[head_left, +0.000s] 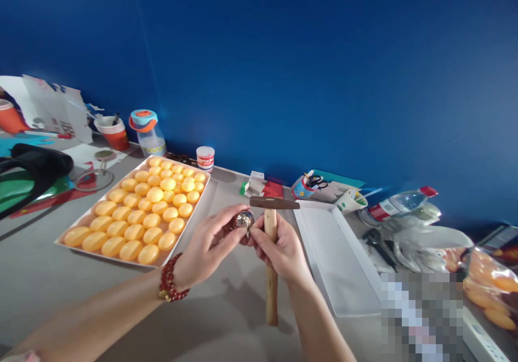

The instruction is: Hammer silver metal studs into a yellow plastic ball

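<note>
Between the thumb and fingers of my left hand [214,243] is a small shiny metal ball [244,219]. A beaded red bracelet [173,278] circles the left wrist. My right hand [282,246] is wrapped round the wooden handle of a hammer [271,292], which stands roughly upright with its dark head at the top. The right thumb and fingertips meet close beside the metal ball; whether they pinch something small there is too small to tell.
A shallow tray [162,262] of several orange-yellow balls lies at the left. An empty white tray [340,259] is at the right. Behind are a lidded bottle [149,135], a small tub [205,158] and a scissors cup [303,188]. A plastic bottle [399,205] lies far right.
</note>
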The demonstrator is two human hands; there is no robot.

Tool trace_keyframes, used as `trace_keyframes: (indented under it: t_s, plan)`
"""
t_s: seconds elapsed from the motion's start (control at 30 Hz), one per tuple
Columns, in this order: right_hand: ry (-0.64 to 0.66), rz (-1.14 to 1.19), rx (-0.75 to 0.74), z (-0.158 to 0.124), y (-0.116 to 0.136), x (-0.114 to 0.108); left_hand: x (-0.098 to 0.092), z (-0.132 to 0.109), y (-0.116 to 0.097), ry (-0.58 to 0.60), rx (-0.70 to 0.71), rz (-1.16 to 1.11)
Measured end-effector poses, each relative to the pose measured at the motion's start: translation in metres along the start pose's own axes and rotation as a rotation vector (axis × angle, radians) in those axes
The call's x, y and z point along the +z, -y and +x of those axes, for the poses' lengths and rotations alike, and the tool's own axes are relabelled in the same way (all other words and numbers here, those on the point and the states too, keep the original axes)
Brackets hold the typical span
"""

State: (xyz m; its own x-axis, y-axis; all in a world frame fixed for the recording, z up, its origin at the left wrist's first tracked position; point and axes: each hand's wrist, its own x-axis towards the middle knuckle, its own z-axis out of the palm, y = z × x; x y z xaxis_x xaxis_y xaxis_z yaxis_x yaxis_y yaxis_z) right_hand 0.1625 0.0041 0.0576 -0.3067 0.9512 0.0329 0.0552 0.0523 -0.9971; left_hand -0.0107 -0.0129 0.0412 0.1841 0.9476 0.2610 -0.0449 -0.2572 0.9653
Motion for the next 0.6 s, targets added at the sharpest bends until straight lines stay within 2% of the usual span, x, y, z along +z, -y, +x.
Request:
trace_keyframes:
  t_s: [0.17,0.27,0.43,0.53,0.6]
  plan:
    - [0.035,0.032,-0.080,-0.001,0.004,-0.003,0.003,0.002,-0.006,0.033,-0.011,-0.224]
    - [0.092,0.002,-0.103,-0.004,0.010,-0.007,0.003,0.006,-0.007,0.035,-0.075,-0.352]
    - [0.024,-0.371,-0.151,-0.016,0.019,-0.018,-0.001,0.011,-0.003,0.032,-0.197,-0.487]
    - [-0.019,-0.635,-0.215,-0.023,0.024,-0.022,-0.002,0.012,0.001,-0.015,-0.221,-0.513]
    - [-0.004,-0.764,-0.229,-0.024,0.027,-0.022,-0.002,0.012,0.002,-0.031,-0.226,-0.513]
